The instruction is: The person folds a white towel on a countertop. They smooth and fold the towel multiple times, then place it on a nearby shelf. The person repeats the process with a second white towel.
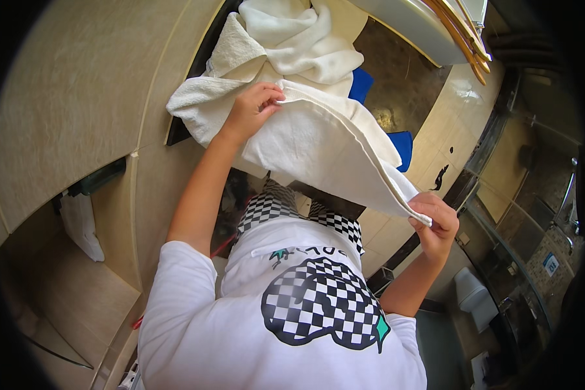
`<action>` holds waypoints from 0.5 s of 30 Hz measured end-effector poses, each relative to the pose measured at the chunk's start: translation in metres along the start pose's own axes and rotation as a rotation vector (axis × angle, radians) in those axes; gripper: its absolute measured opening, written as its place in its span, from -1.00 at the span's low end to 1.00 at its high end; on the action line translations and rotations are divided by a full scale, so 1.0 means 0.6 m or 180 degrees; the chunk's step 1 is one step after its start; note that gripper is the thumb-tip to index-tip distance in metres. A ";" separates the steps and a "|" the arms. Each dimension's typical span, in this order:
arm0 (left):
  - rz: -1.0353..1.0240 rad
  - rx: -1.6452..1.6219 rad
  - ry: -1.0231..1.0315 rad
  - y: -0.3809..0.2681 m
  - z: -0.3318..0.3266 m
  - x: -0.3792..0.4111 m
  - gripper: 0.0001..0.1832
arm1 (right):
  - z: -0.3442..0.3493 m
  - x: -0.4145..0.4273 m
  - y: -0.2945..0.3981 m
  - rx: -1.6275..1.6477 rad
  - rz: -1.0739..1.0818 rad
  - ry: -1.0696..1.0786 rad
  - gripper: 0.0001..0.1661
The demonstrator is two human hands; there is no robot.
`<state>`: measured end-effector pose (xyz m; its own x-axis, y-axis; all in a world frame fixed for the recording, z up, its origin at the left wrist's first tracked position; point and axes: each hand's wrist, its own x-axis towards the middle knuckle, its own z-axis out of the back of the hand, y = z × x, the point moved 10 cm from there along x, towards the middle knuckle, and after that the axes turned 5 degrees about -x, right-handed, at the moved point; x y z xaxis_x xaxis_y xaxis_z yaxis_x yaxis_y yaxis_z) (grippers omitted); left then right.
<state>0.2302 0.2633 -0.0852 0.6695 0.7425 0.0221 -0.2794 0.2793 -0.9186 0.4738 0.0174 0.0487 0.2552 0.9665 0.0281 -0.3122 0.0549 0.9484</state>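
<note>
A white terry towel [317, 141] is stretched between my two hands. My left hand [256, 107] pinches its upper edge near the middle of the view. At the right, my right hand [434, 222] grips a corner, lower than the left. Behind and partly under this towel, more crumpled white towels [302, 39] lie heaped on a surface with a dark edge. Two blue pieces, one upper [360, 85] and one lower [403, 148], stick out from beneath the white cloth; what they belong to is hidden.
Wooden hangers [460, 34] lie at the top right by a pale curved surface. A tiled wall [78, 87] runs along the left, with a white cloth [80, 224] hanging in a recess. Glass panels and a white toilet [475, 297] stand at the right. A small black object [439, 178] lies on the floor tiles.
</note>
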 end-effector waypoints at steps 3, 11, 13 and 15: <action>0.0211 0.0004 0.0038 0.001 -0.002 0.008 -0.76 | 0.000 0.002 -0.001 -0.0009 -0.0006 0.0009 -0.74; 0.0410 0.0216 0.0521 0.021 -0.022 0.028 -0.73 | -0.001 0.003 0.000 -0.0032 -0.0015 0.0018 -0.73; 0.0503 0.0173 0.0560 0.024 -0.024 0.030 -0.74 | -0.001 0.001 0.000 -0.0030 -0.0031 0.0010 -0.73; 0.0541 0.0104 0.0571 0.025 -0.026 0.032 -0.76 | 0.000 -0.002 -0.002 -0.0038 -0.0053 -0.0001 -0.73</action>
<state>0.2494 0.2722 -0.1044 0.7215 0.6615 -0.2046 -0.4186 0.1814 -0.8899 0.4742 0.0162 0.0475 0.2606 0.9654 0.0123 -0.3188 0.0740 0.9449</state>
